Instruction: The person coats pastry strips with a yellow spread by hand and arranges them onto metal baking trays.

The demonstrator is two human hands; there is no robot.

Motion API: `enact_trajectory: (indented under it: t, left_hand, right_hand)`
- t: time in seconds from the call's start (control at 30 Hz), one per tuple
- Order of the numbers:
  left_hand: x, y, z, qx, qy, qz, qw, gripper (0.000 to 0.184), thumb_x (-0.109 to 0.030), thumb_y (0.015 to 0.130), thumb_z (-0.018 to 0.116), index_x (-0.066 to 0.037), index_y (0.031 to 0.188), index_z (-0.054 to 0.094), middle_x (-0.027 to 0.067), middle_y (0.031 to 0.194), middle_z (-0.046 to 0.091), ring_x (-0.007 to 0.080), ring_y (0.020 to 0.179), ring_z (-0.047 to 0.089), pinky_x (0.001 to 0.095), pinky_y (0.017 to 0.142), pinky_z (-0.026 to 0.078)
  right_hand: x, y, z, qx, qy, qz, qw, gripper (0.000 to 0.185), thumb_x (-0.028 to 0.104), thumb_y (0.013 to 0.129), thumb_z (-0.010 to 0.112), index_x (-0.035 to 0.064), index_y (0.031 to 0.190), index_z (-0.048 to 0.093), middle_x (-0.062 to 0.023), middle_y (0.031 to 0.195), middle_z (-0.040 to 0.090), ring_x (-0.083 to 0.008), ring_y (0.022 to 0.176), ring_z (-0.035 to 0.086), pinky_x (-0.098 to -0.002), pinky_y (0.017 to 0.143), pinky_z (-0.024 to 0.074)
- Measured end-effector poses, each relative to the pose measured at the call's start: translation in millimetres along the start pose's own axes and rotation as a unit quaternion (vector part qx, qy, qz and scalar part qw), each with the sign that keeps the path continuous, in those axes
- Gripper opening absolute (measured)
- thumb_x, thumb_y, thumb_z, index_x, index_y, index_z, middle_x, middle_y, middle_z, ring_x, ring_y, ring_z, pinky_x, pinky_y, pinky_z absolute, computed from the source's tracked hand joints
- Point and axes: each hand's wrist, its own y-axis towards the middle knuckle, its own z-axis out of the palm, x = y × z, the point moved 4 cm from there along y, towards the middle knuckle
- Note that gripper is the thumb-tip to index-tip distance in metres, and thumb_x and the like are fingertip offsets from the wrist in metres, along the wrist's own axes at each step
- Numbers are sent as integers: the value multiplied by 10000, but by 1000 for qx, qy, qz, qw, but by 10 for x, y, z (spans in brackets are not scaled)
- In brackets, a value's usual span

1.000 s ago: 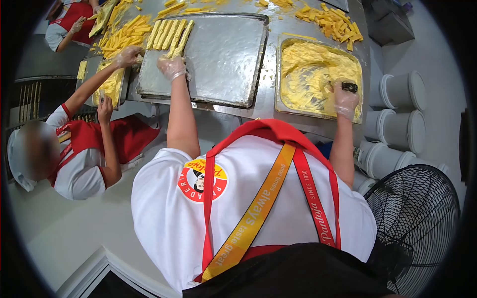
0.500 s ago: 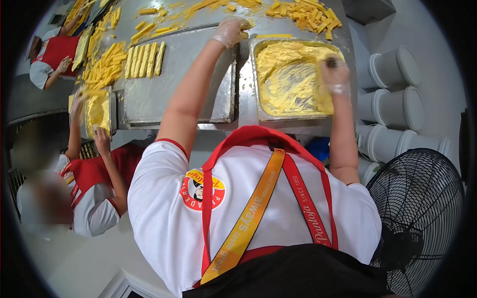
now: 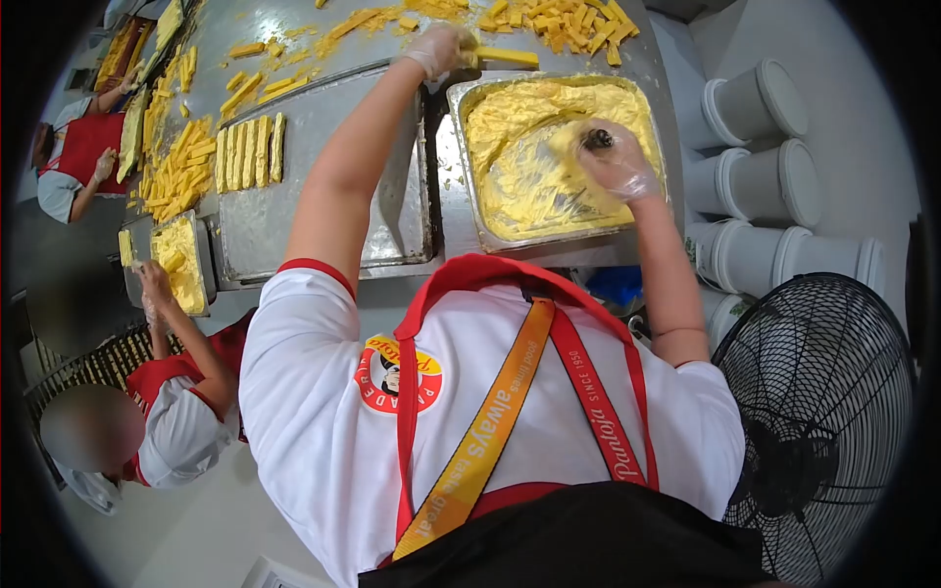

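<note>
My left hand [image 3: 441, 49], in a clear glove, is closed on one end of a yellow stick [image 3: 507, 58] beyond the far edge of the cream tray. In my gloved right hand [image 3: 616, 157] is a dark-handled tool [image 3: 597, 140], held over the yellow cream [image 3: 520, 167]; its working end is hidden. The cream is spread unevenly in a deep metal tray [image 3: 477, 220]. To the left, several coated sticks [image 3: 248, 152] lie side by side at the upper left corner of a flat metal baking tray [image 3: 323, 196].
Loose yellow sticks are piled at the back [image 3: 578, 24] and left [image 3: 176, 171] of the metal table. A co-worker [image 3: 181, 421] works at a smaller cream tray [image 3: 186, 260] on the left, another person [image 3: 83, 157] beyond. White buckets [image 3: 755, 186] and a black fan [image 3: 814, 431] stand right.
My left hand has gone from the coated sticks to beyond the cream tray and taken hold of a stick. My right hand has moved inward over the cream. The whole view has shifted.
</note>
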Motion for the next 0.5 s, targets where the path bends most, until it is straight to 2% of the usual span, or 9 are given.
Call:
enact_trajectory:
  t: [0.03, 0.1, 0.13, 0.17, 0.27, 0.3, 0.37, 0.4, 0.5]
  left_hand:
    - [336, 138, 202, -93, -3, 41, 995, 293, -262, 734, 720, -107, 979, 681, 86, 932, 681, 254, 857, 648, 397, 709, 521]
    - [203, -28, -59, -107, -210, -55, 970, 280, -191, 766, 682, -61, 1012, 647, 87, 931, 661, 226, 857, 626, 342, 712, 508]
    - [53, -169, -230, -112, -311, -102, 938, 275, -155, 782, 664, -38, 1028, 630, 87, 931, 651, 212, 857, 614, 315, 714, 501]
    - [-132, -334, -410, -151, -387, -40, 909, 257, -136, 784, 664, -30, 1015, 626, 69, 934, 641, 182, 858, 612, 294, 698, 506]
    - [-235, -675, -516, -236, -365, -45, 899, 270, -171, 741, 743, -63, 981, 681, 82, 836, 683, 156, 691, 643, 284, 599, 530]
    - [-358, -811, -561, -248, -368, -47, 895, 274, -175, 732, 759, -71, 976, 692, 84, 823, 691, 151, 666, 650, 283, 586, 536]
    - [-986, -1167, -687, -219, -409, -53, 885, 278, -157, 727, 761, -80, 985, 693, 85, 854, 689, 157, 709, 653, 289, 622, 543]
    - [-1148, -1268, -629, -230, -354, -66, 904, 286, -155, 722, 763, -73, 986, 690, 91, 872, 686, 161, 732, 652, 293, 636, 542]
    - [-1456, -1425, -353, -238, -244, -86, 936, 313, -152, 705, 768, -56, 988, 678, 110, 914, 673, 186, 790, 649, 308, 679, 535]
  right_hand:
    - [-56, -17, 29, 104, 67, 57, 991, 226, 155, 779, 687, 10, 944, 634, -109, 900, 660, -153, 766, 610, -292, 711, 493]
    - [-131, 47, -244, -26, -89, 197, 976, 216, 137, 783, 681, 5, 944, 627, -103, 914, 662, -163, 790, 614, -298, 732, 491]
    - [-386, 83, -351, -39, -65, 200, 977, 223, 144, 783, 686, 5, 944, 620, -110, 925, 661, -192, 816, 622, -309, 749, 490]
    - [-636, 119, -458, -52, -40, 203, 977, 230, 151, 784, 691, 5, 944, 613, -117, 937, 660, -221, 842, 630, -320, 767, 488]
    - [-174, 7, -651, -83, -142, -17, 986, 229, 150, 777, 697, 9, 938, 617, -105, 928, 660, -222, 832, 630, -317, 754, 492]
    - [-27, -72, -658, -36, -118, -55, 991, 221, 125, 761, 697, 12, 932, 614, -103, 888, 657, -207, 773, 620, -315, 718, 496]
    - [-202, -156, -658, 100, -6, 82, 992, 200, 101, 751, 689, 12, 913, 611, -111, 856, 647, -213, 747, 611, -318, 709, 494]
    - [-278, -220, -645, 167, 50, 151, 973, 191, 89, 746, 684, 12, 903, 609, -115, 840, 643, -216, 734, 606, -319, 705, 492]
    - [-269, -65, -732, 27, -101, 152, 983, 168, 114, 760, 685, -2, 855, 609, -85, 814, 655, -206, 706, 599, -305, 694, 489]
